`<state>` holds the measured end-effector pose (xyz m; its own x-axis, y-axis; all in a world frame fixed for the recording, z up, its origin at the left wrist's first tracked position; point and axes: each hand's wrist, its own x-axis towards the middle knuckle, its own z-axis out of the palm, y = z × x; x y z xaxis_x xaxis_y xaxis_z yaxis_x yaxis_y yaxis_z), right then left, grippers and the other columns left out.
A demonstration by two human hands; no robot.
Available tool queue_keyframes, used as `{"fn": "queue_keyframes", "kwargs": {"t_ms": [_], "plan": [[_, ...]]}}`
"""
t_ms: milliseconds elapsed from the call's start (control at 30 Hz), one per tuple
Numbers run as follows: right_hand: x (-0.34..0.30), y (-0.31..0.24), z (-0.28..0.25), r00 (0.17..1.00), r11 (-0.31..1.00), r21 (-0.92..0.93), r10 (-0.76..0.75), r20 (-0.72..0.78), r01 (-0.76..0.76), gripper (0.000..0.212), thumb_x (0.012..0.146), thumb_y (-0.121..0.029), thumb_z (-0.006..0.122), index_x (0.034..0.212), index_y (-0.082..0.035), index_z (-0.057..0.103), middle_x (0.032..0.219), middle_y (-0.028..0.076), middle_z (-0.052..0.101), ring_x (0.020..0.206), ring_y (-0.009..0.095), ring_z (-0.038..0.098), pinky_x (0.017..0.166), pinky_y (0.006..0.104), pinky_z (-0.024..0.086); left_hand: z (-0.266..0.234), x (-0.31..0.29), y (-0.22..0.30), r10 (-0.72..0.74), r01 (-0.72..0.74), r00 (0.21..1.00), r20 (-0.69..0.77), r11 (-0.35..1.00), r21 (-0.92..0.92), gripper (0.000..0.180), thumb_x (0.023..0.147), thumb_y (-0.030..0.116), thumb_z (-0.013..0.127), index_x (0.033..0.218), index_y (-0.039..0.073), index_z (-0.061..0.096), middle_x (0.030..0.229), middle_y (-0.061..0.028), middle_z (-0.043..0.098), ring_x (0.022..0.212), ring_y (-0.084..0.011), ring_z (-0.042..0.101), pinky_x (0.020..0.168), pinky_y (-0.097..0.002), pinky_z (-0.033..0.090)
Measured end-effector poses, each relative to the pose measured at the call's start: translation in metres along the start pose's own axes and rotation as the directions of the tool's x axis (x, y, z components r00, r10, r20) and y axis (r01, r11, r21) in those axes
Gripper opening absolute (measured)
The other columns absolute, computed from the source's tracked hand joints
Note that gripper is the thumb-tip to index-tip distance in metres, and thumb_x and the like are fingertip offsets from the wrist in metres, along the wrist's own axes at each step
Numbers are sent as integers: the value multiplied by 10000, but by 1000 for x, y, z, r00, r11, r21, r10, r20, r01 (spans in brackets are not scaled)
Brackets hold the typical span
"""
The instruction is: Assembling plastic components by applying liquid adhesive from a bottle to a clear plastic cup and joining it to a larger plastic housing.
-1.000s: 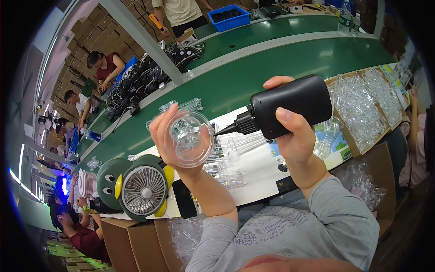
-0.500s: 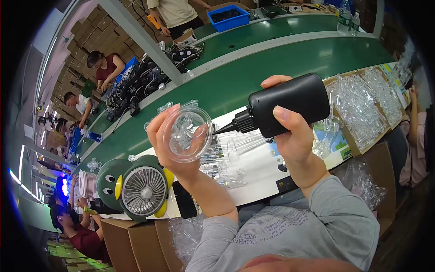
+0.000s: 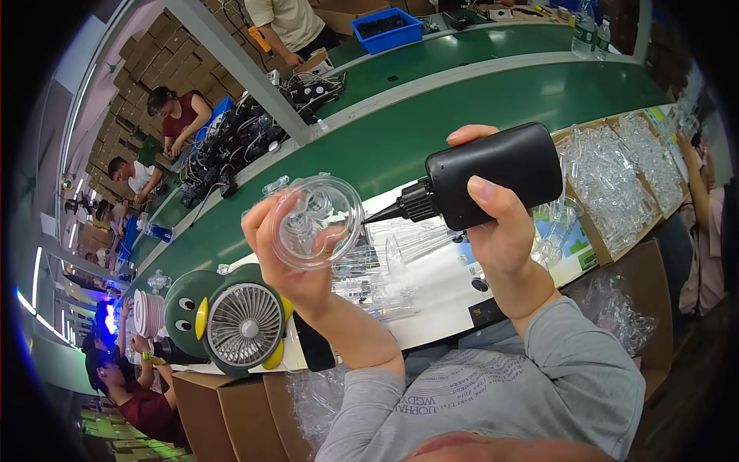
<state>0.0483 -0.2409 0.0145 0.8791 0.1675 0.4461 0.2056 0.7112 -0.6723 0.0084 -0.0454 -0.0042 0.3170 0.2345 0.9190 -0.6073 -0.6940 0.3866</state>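
My left hand (image 3: 296, 266) is closed around a round clear plastic cup-like part (image 3: 339, 204), its wide rim turned toward me. My right hand (image 3: 504, 231) grips a black squeeze bottle (image 3: 496, 173) lying sideways, thumb in front and fingers behind. Its thin black nozzle (image 3: 383, 213) points left, with the tip at the cup part's rim; whether it touches I cannot tell. Below and between my hands, several clear plastic pieces (image 3: 385, 292) lie on the white work surface (image 3: 431, 317).
At right, a cardboard box (image 3: 616, 239) holds many clear tubes (image 3: 612, 185). A green penguin-shaped fan (image 3: 248, 327) and a dark phone (image 3: 314, 346) sit at left. Beyond runs a green conveyor belt (image 3: 431, 127) with a blue bin (image 3: 387, 31). Other people work around the line.
The clear cup part has turned slightly and shifted a little up in my left hand. The black bottle has moved very slightly right, its nozzle staying at the rim.
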Motion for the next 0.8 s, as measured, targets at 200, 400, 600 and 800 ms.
{"fn": "queue_keyframes", "kwargs": {"t_ms": [200, 400, 600, 800], "plan": [[1, -2, 0, 1000, 1000, -4, -20, -18, 20, 420, 692, -119, 550, 1067, 44, 459, 1045, 132, 508, 832, 162, 564, 731, 265, 493, 2, 1, -3, -12, 5, 999, -30, 970, -243, 616, 615, 311, 793, 1057, -12, 510, 1014, -156, 591, 994, -285, 560, 885, -377, 432], [0, -1, -2, 999, 999, 9, -41, -21, 41, 421, 688, -115, 553, 1067, 41, 454, 1059, 140, 505, 843, 168, 568, 732, 270, 502, -2, 1, -7, 20, -21, 1000, -5, 977, -211, 629, 659, 364, 757, 1078, -29, 501, 1002, -168, 609, 1041, -297, 544, 931, -415, 393], [2, -2, -3, 1000, 999, 40, 7, 9, -7, 407, 687, -101, 554, 1055, 36, 449, 1064, 154, 504, 840, 186, 581, 723, 281, 517, -6, 2, -7, -23, 24, 1000, 10, 994, -109, 591, 726, 419, 676, 1053, -61, 565, 1021, -184, 602, 1023, -299, 550, 920, -399, 395], [3, -1, -4, 998, 998, 44, 51, 23, -51, 392, 686, -94, 553, 1042, 34, 451, 1068, 162, 506, 843, 190, 589, 704, 282, 528, -6, 0, -8, -23, 27, 999, 23, 985, -168, 538, 773, 394, 634, 1048, -64, 575, 1031, -192, 599, 1013, -299, 553, 908, -390, 403]]}}
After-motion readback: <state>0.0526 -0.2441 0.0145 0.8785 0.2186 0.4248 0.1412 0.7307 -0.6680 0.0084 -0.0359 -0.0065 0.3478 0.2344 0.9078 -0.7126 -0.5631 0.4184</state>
